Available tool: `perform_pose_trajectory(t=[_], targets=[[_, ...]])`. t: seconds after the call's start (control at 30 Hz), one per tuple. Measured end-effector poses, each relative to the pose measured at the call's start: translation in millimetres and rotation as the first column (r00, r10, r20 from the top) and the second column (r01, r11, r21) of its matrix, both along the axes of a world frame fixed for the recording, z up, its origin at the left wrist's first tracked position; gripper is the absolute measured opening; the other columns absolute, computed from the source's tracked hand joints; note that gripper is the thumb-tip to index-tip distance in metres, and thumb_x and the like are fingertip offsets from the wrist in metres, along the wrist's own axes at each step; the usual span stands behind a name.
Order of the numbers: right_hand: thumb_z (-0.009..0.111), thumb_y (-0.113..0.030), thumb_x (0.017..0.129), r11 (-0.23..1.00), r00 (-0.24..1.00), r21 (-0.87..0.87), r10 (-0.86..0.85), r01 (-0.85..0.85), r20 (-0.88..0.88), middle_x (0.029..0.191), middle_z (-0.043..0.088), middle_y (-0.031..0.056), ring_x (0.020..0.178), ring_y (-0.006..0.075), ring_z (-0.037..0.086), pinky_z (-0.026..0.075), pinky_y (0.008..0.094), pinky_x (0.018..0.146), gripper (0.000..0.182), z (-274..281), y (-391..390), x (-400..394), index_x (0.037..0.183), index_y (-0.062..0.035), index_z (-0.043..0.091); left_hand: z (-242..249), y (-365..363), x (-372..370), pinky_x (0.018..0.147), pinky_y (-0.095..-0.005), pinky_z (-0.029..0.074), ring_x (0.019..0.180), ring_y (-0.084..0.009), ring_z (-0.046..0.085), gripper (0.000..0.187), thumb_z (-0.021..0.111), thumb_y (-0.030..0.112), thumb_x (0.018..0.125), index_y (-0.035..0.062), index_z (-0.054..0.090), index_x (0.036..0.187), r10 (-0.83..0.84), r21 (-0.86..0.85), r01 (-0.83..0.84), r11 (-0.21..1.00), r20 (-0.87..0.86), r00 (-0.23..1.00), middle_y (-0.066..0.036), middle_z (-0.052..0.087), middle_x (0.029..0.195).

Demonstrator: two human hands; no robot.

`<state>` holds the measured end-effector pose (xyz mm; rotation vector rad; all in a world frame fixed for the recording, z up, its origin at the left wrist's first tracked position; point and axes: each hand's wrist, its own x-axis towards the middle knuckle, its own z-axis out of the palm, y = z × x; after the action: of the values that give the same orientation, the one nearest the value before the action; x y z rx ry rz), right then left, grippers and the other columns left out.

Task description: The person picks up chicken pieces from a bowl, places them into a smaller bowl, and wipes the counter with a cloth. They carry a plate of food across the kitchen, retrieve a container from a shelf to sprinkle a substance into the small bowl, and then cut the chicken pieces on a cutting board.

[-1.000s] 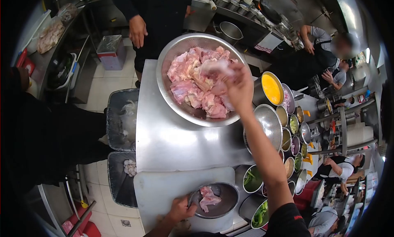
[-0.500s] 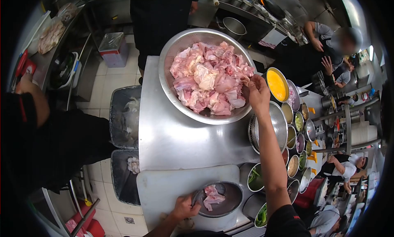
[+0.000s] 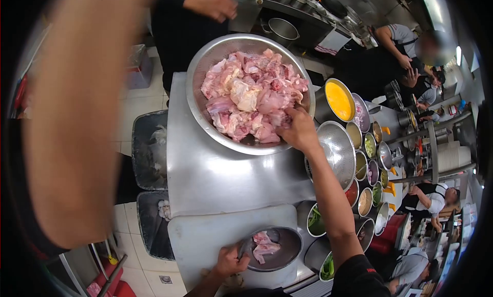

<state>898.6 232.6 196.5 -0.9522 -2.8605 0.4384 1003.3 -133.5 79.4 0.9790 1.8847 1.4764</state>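
Observation:
A wide steel bowl heaped with raw chicken pieces stands at the far end of the steel table. My right hand reaches into its lower right side, fingers curled around a piece of raw chicken; the fingertips are partly hidden. Closer to me, a small dark metal bowl rests on a white cutting board, with a few raw chicken pieces inside. My left hand grips this bowl by its left rim.
Right of the bowls stand a perforated colander, a pot of yellow liquid and several ingredient containers. Dark bins sit left of the table. A co-worker's blurred arm crosses the left side; another person's hand is beyond the bowl.
My right hand has moved left and down, deeper into the chicken. A co-worker's arm has swung across the left foreground, and another person's hand has come in at the top. My left hand stays put.

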Motion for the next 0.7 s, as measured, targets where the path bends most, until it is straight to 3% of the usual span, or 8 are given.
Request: perform_pose_trajectory(t=[0.07,0.1,0.17,0.27,0.47,0.53,0.67,0.7], targets=[[0.068,-0.025,0.067,1.0,0.978,0.015,0.015,-0.012,-0.209,0.097,0.059,0.023,0.094,0.0382,0.057,0.047,0.0433,0.086,0.042,-6,-9,8,0.102,-0.0032,0.063,-1,-3,1,0.054,-0.0358,0.052,0.057,-0.0308,0.063,0.036,0.061,0.009,0.069,-0.0065,0.059,0.102,-0.041,-0.017,0.041,0.999,-0.01,0.999,-0.016,0.063,0.072],[0.067,-0.022,0.069,0.99,0.989,-0.136,0.008,-0.029,-0.151,0.097,0.059,0.0224,0.093,0.0379,0.057,0.047,0.0428,0.086,0.037,-4,-15,12,0.1,-0.0009,0.062,-1,-2,0,0.055,-0.0361,0.053,0.058,-0.0312,0.063,0.037,0.061,0.009,0.069,-0.0072,0.059,0.103,-0.042,-0.01,0.042,0.999,0.009,0.999,-0.017,0.063,0.073],[0.066,-0.016,0.076,0.854,0.881,0.217,0.446,-0.472,0.161,0.116,0.053,0.0254,0.104,0.038,0.054,0.045,0.0434,0.09,0.036,-10,-48,42,0.108,-0.0008,0.06,-1,-2,0,0.059,-0.0367,0.053,0.059,-0.0322,0.064,0.04,0.061,0.01,0.07,-0.0082,0.058,0.105,-0.027,0.003,0.027,1.0,0.025,0.999,-0.018,0.064,0.075],[0.067,-0.013,0.078,0.964,0.971,-0.133,-0.235,0.229,-0.034,0.14,0.032,0.0268,0.128,0.0389,0.037,0.039,0.0432,0.1,0.057,73,-158,137,0.131,-0.0051,0.046,-15,-8,-6,0.054,-0.0385,0.051,0.056,-0.0338,0.062,0.028,0.062,0.013,0.071,-0.0032,0.06,0.094,0.007,0.032,-0.002,0.999,-0.152,0.988,-0.018,0.061,0.068],[0.069,-0.005,0.071,0.85,0.851,-0.037,-0.523,0.525,0.047,0.124,0.054,0.0229,0.114,0.0378,0.054,0.044,0.0392,0.091,0.046,222,-211,285,0.115,0.0015,0.057,6,12,-5,0.047,-0.0357,0.047,0.047,-0.0296,0.058,0.015,0.061,0.009,0.07,0.0006,0.06,0.081,0.03,0.101,-0.032,0.994,0.018,0.999,-0.014,0.056,0.056],[0.067,-0.028,0.081,0.75,0.75,-0.028,-0.662,0.661,-0.01,0.119,0.057,0.0226,0.114,0.0323,0.053,0.04,0.0389,0.096,0.047,235,-233,336,0.113,0.0049,0.058,-1,8,-6,0.048,-0.0321,0.047,0.047,-0.0241,0.059,0.021,0.058,0.007,0.068,-0.0006,0.063,0.086,-0.001,0.052,-0.001,0.999,0.035,0.999,-0.013,0.059,0.059],[0.066,-0.016,0.081,0.729,0.729,-0.028,-0.684,0.684,-0.026,0.11,0.061,0.019,0.096,0.0256,0.06,0.046,0.0339,0.084,0.037,214,-243,418,0.11,0.0058,0.059,12,10,-12,0.05,-0.03,0.046,0.05,-0.0176,0.056,0.025,0.056,0.009,0.069,-0.0021,0.064,0.09,-0.079,-0.11,0.09,0.99,0.104,0.991,-0.013,0.059,0.061],[0.068,-0.009,0.075,0.679,0.679,-0.08,-0.734,0.73,-0.028,0.101,0.064,0.021,0.094,0.0334,0.062,0.046,0.0373,0.082,0.034,210,-243,421,0.105,0.0045,0.061,15,11,-14,0.052,-0.0292,0.046,0.052,-0.015,0.055,0.026,0.055,0.009,0.07,-0.0024,0.064,0.091,-0.091,-0.131,0.105,0.986,0.106,0.99,-0.012,0.06,0.062]])
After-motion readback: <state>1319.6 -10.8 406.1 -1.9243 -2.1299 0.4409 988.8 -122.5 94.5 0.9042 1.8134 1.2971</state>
